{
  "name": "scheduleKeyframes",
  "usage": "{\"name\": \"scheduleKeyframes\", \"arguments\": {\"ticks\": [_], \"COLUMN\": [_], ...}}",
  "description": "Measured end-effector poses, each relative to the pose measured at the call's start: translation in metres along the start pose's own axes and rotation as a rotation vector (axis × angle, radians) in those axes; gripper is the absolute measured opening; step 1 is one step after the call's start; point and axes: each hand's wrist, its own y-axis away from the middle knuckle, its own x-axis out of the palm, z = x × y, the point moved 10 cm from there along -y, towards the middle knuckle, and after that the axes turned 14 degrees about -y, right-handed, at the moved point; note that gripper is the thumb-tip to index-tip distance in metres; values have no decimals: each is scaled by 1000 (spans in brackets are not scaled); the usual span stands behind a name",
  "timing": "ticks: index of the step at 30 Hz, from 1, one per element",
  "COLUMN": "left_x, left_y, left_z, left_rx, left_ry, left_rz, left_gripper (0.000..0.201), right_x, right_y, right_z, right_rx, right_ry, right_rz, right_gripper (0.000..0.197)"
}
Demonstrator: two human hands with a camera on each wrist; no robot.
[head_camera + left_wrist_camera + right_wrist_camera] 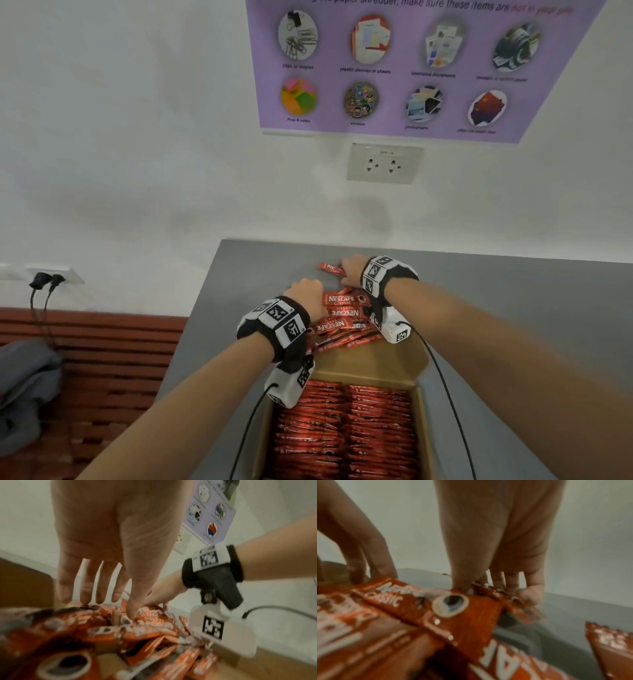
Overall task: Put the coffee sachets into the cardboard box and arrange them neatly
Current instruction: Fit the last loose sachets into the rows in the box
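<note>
An open cardboard box (422, 431) stands at the near edge of the grey table (520, 308), holding two tidy rows of red coffee sachets (346, 431). Past its far flap lies a loose pile of sachets (342, 313). My left hand (305, 291) reaches down onto the pile's left side. In the left wrist view the left hand (120, 607) has straight fingers behind the pile (102, 631) and its thumb pressing on top. My right hand (352, 269) is at the pile's far end. There the right hand (488, 589) pinches a sachet (510, 601) between thumb and curled fingers.
One sachet (330, 269) lies apart, just left of my right hand. The white wall behind the table carries a socket (385, 164) and a purple poster (411, 68). Left of the table are a red slatted bench (102, 359), a grey cloth (24, 394) and plugged-in cables (44, 279).
</note>
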Motion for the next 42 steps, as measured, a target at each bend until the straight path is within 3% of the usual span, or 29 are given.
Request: {"name": "scheduleKeyframes", "arguments": {"ticks": [3, 5, 9, 11, 14, 20, 24, 25, 27, 29, 31, 33, 36, 42], "left_x": [-11, -22, -40, -45, -45, -26, -15, -11, -5, -4, -8, -15, -35, -53], "left_y": [6, 13, 43, 56, 66, 78, 86, 86, 89, 93, 96, 100, 102, 98], "left_z": [7, 13, 25, 19, -3, -31, -13, -2, 18, 28, 31, 28, 20, 20], "left_rx": [-20, -50, -122, -98, -28, -11, -55, -96, -174, -199, -196, -179, -116, -69], "left_ry": [134, 229, 530, 658, 855, 1058, 972, 999, 1025, 975, 854, 750, 673, 762], "left_rz": [-51, -108, -213, -233, -218, -114, -186, -206, -234, -249, -280, -286, -292, -309], "left_gripper": [21, 30, 54, 60, 52, 42, 34, 34, 30, 28, 29, 32, 39, 46], "right_x": [0, -5, -34, -34, -20, -20, -9, -8, -15, -12, 12, 33, 35, 28], "right_y": [9, 16, 57, 86, 119, 143, 148, 147, 139, 128, 114, 106, 101, 102], "right_z": [1, 1, 25, 46, 70, 54, 53, 50, 37, 25, 26, 29, 32, 39], "right_rx": [9, -4, -190, -273, -377, -231, -281, -291, -289, -267, -242, -204, -169, -130], "right_ry": [12, -79, -435, -465, -438, -766, -1034, -1028, -929, -651, -310, -192, -169, -49], "right_rz": [18, 15, -74, -60, -124, -289, -53, -25, -117, -203, -121, -24, 9, -27], "right_gripper": [16, 17, 18, 23, 27, 28, 65, 72, 74, 84, 99, 104, 97, 62]}}
